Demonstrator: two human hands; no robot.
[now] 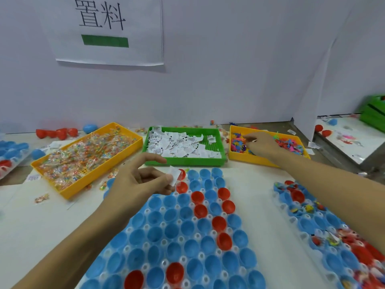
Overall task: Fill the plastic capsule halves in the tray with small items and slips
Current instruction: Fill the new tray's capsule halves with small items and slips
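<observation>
While the left hand [137, 180] pinches a slip [174, 177] over the tray's [145, 209] far-left corner, a loose pinch could let it flutter wide of the cups.

Thumb and bent fingers nip the slip just above a red half [181, 187], forefinger stretched forward; the paper looks light, so it may land between cups or in the wrong one. Beyond the tray to its right, the right hand [260, 144] is curled down into the toy bin [245, 156], fingertips among the bits; whether it grips any I cannot tell, and a blind grab might bring up several or none. Nearly all halves [187, 228] in the tray look empty.
</observation>
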